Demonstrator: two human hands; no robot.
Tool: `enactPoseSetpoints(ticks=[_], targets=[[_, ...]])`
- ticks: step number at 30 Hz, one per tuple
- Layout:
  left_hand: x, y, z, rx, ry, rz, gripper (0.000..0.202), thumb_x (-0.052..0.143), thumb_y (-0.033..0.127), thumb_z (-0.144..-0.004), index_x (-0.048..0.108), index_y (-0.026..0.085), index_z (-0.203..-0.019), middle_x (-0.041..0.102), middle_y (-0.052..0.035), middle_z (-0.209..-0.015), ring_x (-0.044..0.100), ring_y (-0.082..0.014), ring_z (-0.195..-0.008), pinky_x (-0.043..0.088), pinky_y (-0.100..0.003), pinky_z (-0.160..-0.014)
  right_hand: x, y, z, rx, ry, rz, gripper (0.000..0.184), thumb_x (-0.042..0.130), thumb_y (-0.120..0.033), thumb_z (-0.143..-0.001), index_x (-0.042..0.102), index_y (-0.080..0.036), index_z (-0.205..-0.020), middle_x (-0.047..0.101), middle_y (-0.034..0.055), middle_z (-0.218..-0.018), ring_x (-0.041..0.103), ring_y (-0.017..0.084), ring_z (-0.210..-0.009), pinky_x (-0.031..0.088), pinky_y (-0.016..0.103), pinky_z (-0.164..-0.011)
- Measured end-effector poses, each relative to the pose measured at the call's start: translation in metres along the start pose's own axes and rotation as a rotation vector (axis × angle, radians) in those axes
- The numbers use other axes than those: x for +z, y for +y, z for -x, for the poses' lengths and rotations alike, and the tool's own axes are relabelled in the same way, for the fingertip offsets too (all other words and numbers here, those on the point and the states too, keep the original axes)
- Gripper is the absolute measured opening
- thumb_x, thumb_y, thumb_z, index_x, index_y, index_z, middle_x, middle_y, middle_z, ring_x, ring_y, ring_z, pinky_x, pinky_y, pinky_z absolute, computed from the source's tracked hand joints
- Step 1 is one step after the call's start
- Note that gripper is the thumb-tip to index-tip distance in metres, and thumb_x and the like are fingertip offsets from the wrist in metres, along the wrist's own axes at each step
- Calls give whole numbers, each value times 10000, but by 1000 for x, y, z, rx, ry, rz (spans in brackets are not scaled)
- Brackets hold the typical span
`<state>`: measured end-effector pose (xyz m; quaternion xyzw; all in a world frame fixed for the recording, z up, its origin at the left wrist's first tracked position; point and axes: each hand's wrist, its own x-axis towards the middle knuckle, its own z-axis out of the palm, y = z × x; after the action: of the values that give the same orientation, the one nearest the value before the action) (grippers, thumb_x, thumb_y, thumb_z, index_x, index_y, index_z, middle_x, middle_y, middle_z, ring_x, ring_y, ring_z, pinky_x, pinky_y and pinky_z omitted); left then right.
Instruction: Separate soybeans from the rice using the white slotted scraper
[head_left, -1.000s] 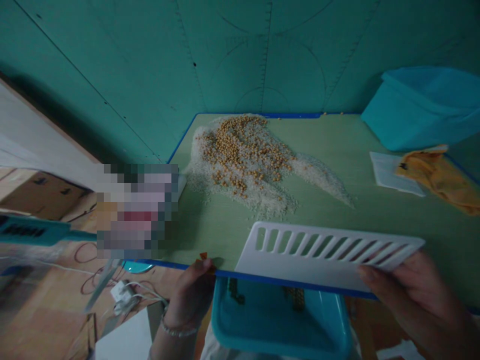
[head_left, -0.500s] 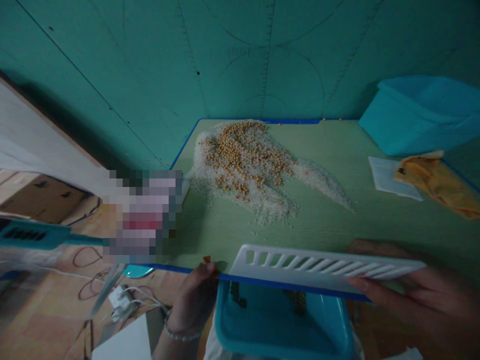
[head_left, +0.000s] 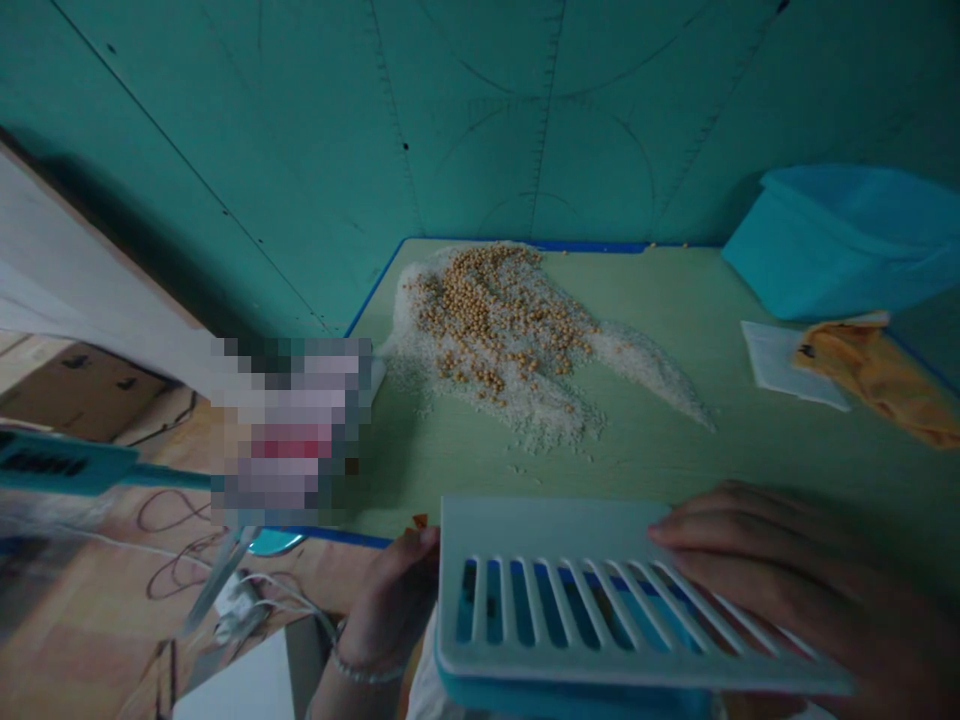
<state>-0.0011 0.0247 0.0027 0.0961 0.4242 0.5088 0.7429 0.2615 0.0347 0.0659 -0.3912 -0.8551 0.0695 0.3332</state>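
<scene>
In my right hand [head_left: 757, 570] is a white slotted plastic panel [head_left: 555, 525], its fingers closed on the right end. The panel lies tilted across the table's front edge, over a blue basin [head_left: 600, 698] partly seen through the slots. My left hand [head_left: 397, 590] is at the same edge, by the panel's left side, with its thumb on top beside a small orange scrap [head_left: 420, 521]. Its other fingers are hidden, so what it grips is unclear. Beyond both hands, yellow beans [head_left: 480, 300] lie mixed with a heap of white rice-like grains [head_left: 551, 425].
A light-green table [head_left: 660, 460] meets a green wall. At the right stand a blue bin [head_left: 847, 240], a white packet [head_left: 787, 365] and a yellow cloth [head_left: 885, 375]. At the left, a pixelated patch hides something. Cables and a power strip [head_left: 238, 600] lie below.
My right hand has turned the slotted panel from nearly edge-on to a flatter tilt, bringing its slotted side down over the basin. My left hand stays at the table edge. The grain heap looks unchanged.
</scene>
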Motion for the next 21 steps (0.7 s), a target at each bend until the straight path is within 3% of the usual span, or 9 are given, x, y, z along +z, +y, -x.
enactPoseSetpoints(ticks=[3, 6, 9, 14, 18, 21], targets=[[1, 0, 0, 46, -5, 2, 125, 691, 137, -660, 732, 228, -585, 734, 46, -593, 641, -112, -469, 485, -159, -444, -5, 11, -10, -163, -103, 91, 256, 419, -157, -842, 583, -302, -975, 714, 19, -807, 644, 213, -728, 509, 344, -663], [4, -1, -1, 31, -53, 18, 65, 701, 189, -649, 743, 236, -634, 748, 25, -649, 676, -173, -559, 538, -241, -549, -6, 18, -25, -274, -149, 193, 226, 413, -97, -835, 594, -224, -881, 712, 45, -815, 643, 188, -730, 513, 319, -654], [6, -1, -3, 18, -66, 7, 75, 713, 232, -626, 743, 203, -689, 742, -9, -637, 682, -222, -608, 550, -328, -660, 1, 20, -39, -292, -161, 284, 275, 369, -73, -843, 606, -203, -794, 696, 54, -786, 628, 191, -719, 505, 329, -652], [3, -2, -3, 20, -21, -22, 52, 720, 230, -624, 716, 179, -632, 728, -3, -601, 661, -188, -551, 539, -326, -725, 20, 24, -62, -343, -178, 360, 247, 406, -53, -814, 605, -181, -746, 661, 62, -748, 586, 189, -655, 450, 313, -603], [0, -2, -3, 22, -11, -39, 108, 740, 246, -597, 728, 174, -676, 749, -26, -714, 686, -239, -701, 520, -354, -779, 31, 28, -75, -333, -182, 416, 238, 407, -41, -802, 592, -183, -753, 625, 52, -697, 563, 186, -647, 410, 297, -576], [-3, -2, -4, -35, -19, -55, 139, 736, 275, -603, 733, 172, -697, 740, -38, -669, 684, -272, -785, 508, -380, -804, 36, 28, -81, -319, -184, 457, 215, 421, -43, -801, 576, -186, -760, 612, 48, -696, 554, 182, -652, 386, 283, -557]])
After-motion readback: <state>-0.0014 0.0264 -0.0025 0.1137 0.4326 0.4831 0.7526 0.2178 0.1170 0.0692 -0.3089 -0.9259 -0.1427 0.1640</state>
